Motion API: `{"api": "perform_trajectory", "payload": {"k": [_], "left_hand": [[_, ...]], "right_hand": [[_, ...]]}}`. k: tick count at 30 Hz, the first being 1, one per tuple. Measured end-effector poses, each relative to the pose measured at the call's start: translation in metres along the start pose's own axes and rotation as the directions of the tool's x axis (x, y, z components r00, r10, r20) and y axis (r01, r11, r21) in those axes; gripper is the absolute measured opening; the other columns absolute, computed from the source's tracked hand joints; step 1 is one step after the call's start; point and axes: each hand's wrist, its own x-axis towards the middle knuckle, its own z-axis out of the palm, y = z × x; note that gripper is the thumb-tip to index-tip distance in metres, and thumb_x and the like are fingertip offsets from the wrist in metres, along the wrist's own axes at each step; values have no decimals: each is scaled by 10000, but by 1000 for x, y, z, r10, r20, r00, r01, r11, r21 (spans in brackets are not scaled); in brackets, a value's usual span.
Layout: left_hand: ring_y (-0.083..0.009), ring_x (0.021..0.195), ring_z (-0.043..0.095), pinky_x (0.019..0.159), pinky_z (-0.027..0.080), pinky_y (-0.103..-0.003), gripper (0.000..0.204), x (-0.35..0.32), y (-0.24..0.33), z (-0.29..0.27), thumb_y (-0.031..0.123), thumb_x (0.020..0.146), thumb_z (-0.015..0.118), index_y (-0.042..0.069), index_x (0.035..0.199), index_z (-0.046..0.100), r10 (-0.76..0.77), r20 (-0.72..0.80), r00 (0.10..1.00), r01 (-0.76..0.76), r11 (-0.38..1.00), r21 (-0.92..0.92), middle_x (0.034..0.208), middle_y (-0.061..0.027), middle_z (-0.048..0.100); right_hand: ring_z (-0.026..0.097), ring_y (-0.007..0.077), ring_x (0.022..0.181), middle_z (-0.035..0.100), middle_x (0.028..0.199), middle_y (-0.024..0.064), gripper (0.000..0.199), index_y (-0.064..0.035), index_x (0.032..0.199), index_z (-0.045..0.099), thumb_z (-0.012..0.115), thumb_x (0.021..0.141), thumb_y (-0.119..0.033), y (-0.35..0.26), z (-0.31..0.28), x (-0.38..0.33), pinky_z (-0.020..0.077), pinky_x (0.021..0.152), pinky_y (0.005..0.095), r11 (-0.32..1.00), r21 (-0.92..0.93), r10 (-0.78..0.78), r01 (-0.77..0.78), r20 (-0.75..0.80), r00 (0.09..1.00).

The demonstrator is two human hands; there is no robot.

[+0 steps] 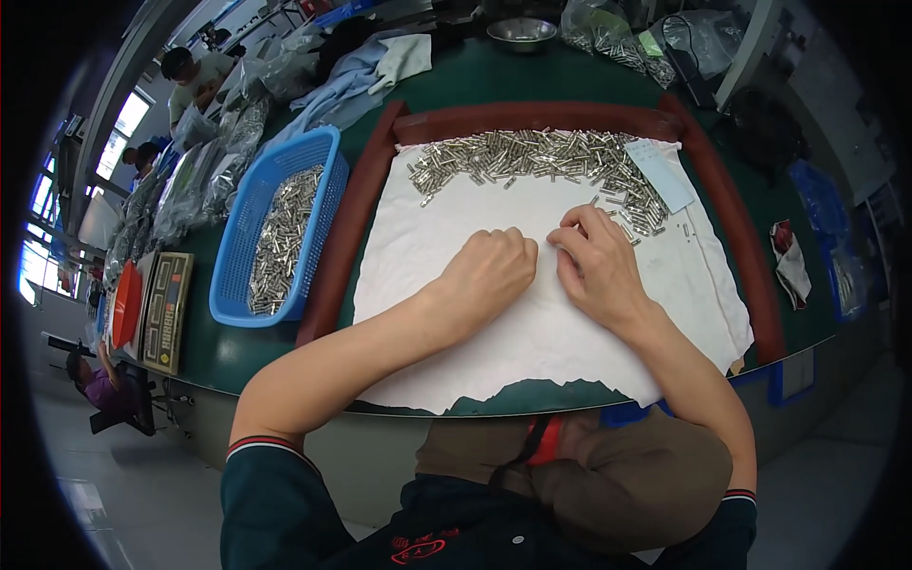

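My left hand (494,270) is closed in a fist above the white cloth (427,332); whatever its fingers hold is hidden. Just right of it, my right hand (603,266) has bent fingers, with a gap between thumb and forefinger and nothing visible in it. Beyond both hands, a heap of small silvery metal pins (532,152) spreads along the cloth's far side. A few loose pins lie close to my right fingers. More of the same pins fill a blue plastic basket (328,223) on the left.
Dark red padded bars (541,119) border the cloth on three sides. A light blue paper slip (660,178) lies at the heap's right end. Left of the basket are a scale (167,313) and an orange dish (125,304). A metal bowl (522,34) and plastic bags stand at the back.
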Motion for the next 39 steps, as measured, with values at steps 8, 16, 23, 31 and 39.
{"api": "perform_trajectory", "payload": {"k": [8,16,23,31,39], "left_hand": [[-190,641,645,563,512,-293,95,8,-3,7,88,793,592,40,833,520,16,-73,997,-16,1000,-3,711,-72,588],[-133,643,589,559,417,-274,115,11,5,6,149,801,596,83,855,519,5,-47,999,10,951,308,697,-20,561],[-145,681,637,568,436,-291,117,23,-1,7,132,805,595,63,897,579,6,36,999,-12,986,168,750,-28,581],[-180,883,687,628,513,-344,199,33,-1,0,153,802,654,67,979,685,-38,228,973,32,999,29,967,-25,630],[-297,558,636,524,470,-389,79,-14,-27,-19,73,832,553,26,839,490,-185,-21,983,179,968,-175,579,-106,591]], "right_hand": [[580,297,867,558,944,128,152,0,873,644,631,724,31,-1,-2,1,459,733,401,1000,12,13,-13,12,1000],[589,297,843,560,945,128,123,-1,863,638,629,745,30,-2,-3,2,465,722,406,999,12,33,-34,25,999],[596,302,795,561,952,128,126,8,872,642,628,748,31,-2,-2,2,477,699,415,999,21,43,-44,31,999],[603,304,765,568,965,129,146,14,891,645,624,750,45,0,-3,0,482,667,411,998,35,44,-44,2,999],[599,282,721,574,948,118,210,8,916,651,615,719,71,-3,0,4,480,626,394,993,101,60,-54,-55,997]]}}
